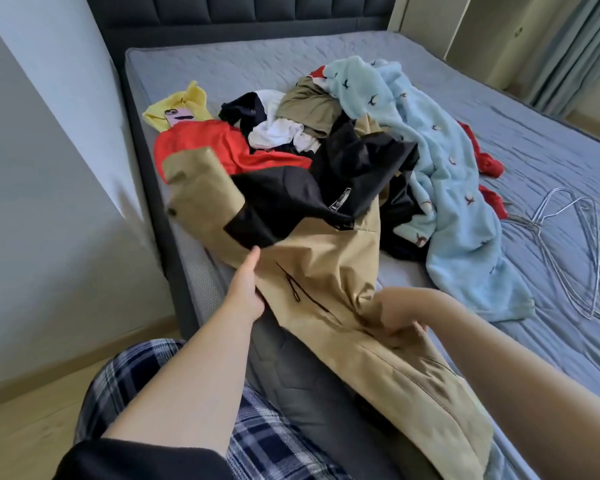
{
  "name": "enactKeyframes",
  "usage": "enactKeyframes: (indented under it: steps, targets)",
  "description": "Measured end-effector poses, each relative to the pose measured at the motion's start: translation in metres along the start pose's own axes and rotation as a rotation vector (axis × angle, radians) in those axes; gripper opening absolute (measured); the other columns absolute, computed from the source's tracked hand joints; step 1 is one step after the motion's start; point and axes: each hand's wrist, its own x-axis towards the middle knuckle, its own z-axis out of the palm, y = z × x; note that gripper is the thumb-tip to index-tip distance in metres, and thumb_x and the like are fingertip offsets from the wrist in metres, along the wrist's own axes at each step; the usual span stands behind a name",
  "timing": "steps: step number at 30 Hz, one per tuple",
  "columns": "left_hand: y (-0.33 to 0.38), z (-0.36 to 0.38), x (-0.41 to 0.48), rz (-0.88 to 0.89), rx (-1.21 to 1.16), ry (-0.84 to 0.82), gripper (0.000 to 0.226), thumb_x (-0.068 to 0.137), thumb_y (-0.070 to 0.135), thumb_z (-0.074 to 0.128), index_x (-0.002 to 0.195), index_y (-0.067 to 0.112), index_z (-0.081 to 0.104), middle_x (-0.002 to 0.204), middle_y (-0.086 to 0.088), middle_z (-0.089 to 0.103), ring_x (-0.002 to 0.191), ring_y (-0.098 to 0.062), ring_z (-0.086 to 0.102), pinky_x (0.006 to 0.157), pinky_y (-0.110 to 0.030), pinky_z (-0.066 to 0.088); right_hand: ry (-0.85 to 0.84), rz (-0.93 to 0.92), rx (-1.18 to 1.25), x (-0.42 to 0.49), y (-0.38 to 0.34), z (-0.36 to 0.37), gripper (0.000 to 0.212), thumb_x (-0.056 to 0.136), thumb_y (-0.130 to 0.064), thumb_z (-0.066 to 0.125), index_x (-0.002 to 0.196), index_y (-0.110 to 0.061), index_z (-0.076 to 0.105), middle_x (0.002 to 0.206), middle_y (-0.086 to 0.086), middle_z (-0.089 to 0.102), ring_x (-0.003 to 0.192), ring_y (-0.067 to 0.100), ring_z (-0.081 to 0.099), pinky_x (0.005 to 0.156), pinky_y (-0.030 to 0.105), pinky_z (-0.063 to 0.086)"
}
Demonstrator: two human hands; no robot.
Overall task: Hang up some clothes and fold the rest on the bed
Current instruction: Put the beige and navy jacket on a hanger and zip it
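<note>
tan jacket [326, 271] is lying over the bed's [222, 64] near edge, trailing from the clothes pile [291, 133] toward the person's lap. left hand [246, 289] is gripping its side, fingers tucked under cloth; right hand [399, 327] is pinching a fold with curled fingers. light blue fleece robe [447, 188] is crowding the pile's right; wire hangers [575, 244] are lying beyond on open mattress. the jacket's black label [342, 199] is too blurred to read.

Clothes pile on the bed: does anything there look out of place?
Yes. A phone in a pink case lies on the yellow garment at the far left of the pile, beside the red garment. It is not laundry and could get folded in.
</note>
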Motion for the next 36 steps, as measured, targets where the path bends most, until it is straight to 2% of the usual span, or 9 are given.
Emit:
enactKeyframes:
  steps: [5,10,13,16,21,25,27,32,36]
  targets:
    - [-0.003,0.007,-0.002,0.331,0.365,0.358,0.061,0.088,-0.002,0.049,0.144,0.019,0.038,0.134,-0.006,0.053,0.113,-0.026,0.055,0.092,-0.033,0.046,0.445,0.050,-0.103,0.004,-0.021,-0.015,0.027,0.081,-0.021,0.050,0.105,-0.016,0.059,0.104,0.002,0.055,0.103,0.026,0.054,0.072,0.032,0.042]
    - [0.003,0.018,-0.010,0.844,0.949,0.153,0.053,0.091,0.000,0.044,0.140,0.020,0.047,0.131,-0.002,0.055,0.118,-0.021,0.051,0.092,-0.021,0.036,1.003,-0.119,0.734,0.019,-0.029,-0.037,0.048,0.086,-0.014,0.052,0.132,-0.014,0.042,0.129,0.004,0.046,0.116,0.022,0.046,0.086,0.027,0.041]
    - [-0.007,0.023,-0.014,0.970,1.410,-0.071,0.053,0.090,0.005,0.048,0.136,0.030,0.051,0.134,-0.002,0.051,0.120,-0.026,0.048,0.095,-0.033,0.044,0.951,-0.349,1.572,0.017,-0.034,-0.064,0.041,0.089,-0.003,0.047,0.128,-0.016,0.044,0.114,-0.001,0.055,0.097,0.012,0.057,0.070,0.018,0.046]
    - [-0.015,0.027,-0.018,0.788,1.572,-0.199,0.055,0.088,0.009,0.044,0.134,0.038,0.050,0.136,0.002,0.050,0.117,-0.026,0.050,0.088,-0.035,0.047,0.753,-0.455,1.924,0.014,-0.038,-0.077,0.019,0.101,-0.013,0.038,0.097,-0.019,0.055,0.087,-0.003,0.062,0.081,0.011,0.059,0.076,0.026,0.050]
    - [-0.007,0.026,-0.025,0.666,1.363,-0.224,0.037,0.087,0.019,0.052,0.120,0.034,0.060,0.109,0.008,0.065,0.104,-0.018,0.056,0.087,-0.040,0.051,0.476,-0.638,2.125,0.007,-0.040,-0.075,0.022,0.095,-0.033,0.047,0.092,-0.018,0.063,0.087,-0.002,0.065,0.088,0.014,0.060,0.088,0.029,0.047]
    - [-0.012,0.027,-0.025,0.722,1.290,-0.257,0.028,0.089,0.027,0.055,0.116,0.031,0.063,0.108,0.010,0.062,0.102,-0.013,0.055,0.089,-0.034,0.049,0.659,-0.894,2.070,-0.009,-0.044,-0.076,0.035,0.096,-0.043,0.043,0.104,-0.020,0.068,0.108,0.002,0.067,0.105,0.015,0.061,0.096,0.033,0.046]
    - [-0.012,0.028,-0.022,0.711,1.250,-0.258,0.029,0.089,0.035,0.059,0.118,0.032,0.063,0.111,0.014,0.059,0.106,-0.009,0.053,0.090,-0.027,0.044,0.837,-0.850,1.935,-0.016,-0.047,-0.080,0.041,0.090,-0.042,0.053,0.121,-0.015,0.057,0.117,0.004,0.061,0.111,0.018,0.057,0.100,0.036,0.044]
    - [-0.004,0.033,-0.024,0.254,0.398,-0.259,0.052,0.075,0.055,0.068,0.110,0.017,0.069,0.105,-0.003,0.072,0.103,-0.022,0.066,0.091,-0.036,0.050,0.895,-0.425,1.452,-0.023,-0.050,-0.095,0.011,0.074,-0.013,0.060,0.083,-0.006,0.063,0.077,0.010,0.060,0.074,0.023,0.058,0.075,0.041,0.049]
    - [0.023,0.022,-0.016,0.149,-0.296,-0.148,0.045,0.086,0.050,0.059,0.104,0.010,0.068,0.095,-0.010,0.071,0.076,-0.022,0.070,0.064,-0.031,0.056,0.745,-0.347,1.535,-0.014,-0.042,-0.096,0.018,0.087,-0.011,0.059,0.094,0.005,0.065,0.084,0.016,0.062,0.079,0.024,0.059,0.081,0.043,0.051]
